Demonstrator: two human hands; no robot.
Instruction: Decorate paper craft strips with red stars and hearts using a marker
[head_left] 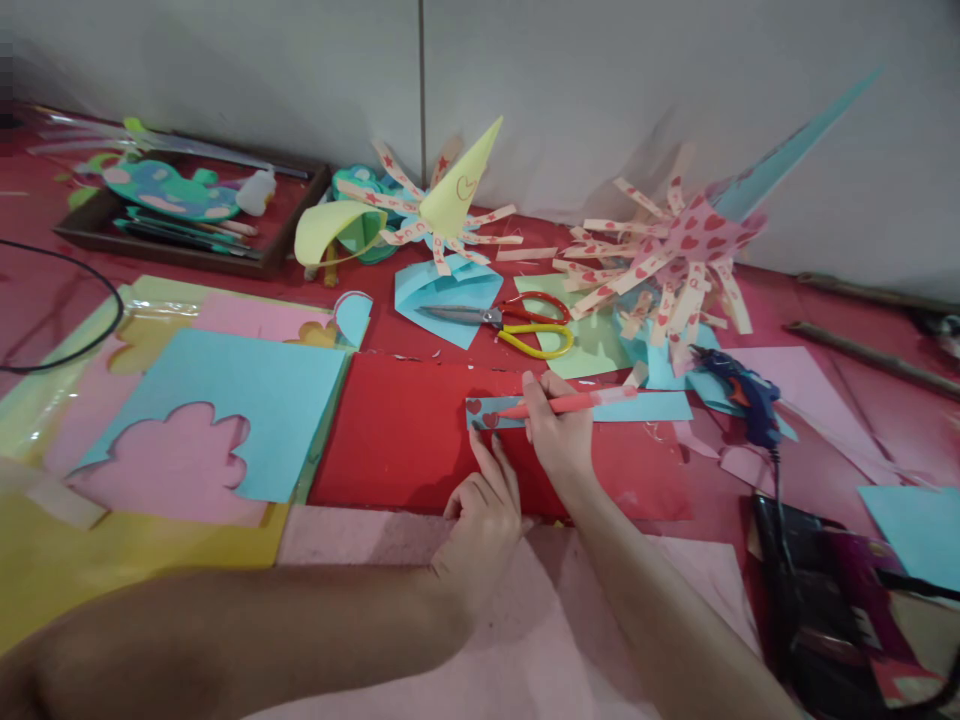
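Observation:
My right hand [556, 428] is closed around a red-pink pen [581, 402], its tip on a narrow light-blue paper strip [645, 407] that lies on a red sheet [405, 435]. Small red hearts are drawn at the strip's left end [487, 417]. My left hand [480, 510] rests on the red sheet just below the strip, fingers curled with the fingertips pressing down on the paper near the strip's left end.
Scissors with red and yellow handles [517, 325] lie behind the strip. A blue glue gun [739, 392] sits to the right, its cord running to a dark box [817, 590]. Paper octopus crafts [675, 260], a blue cut-out sheet [225, 400] and a tray [172, 225] surround the work.

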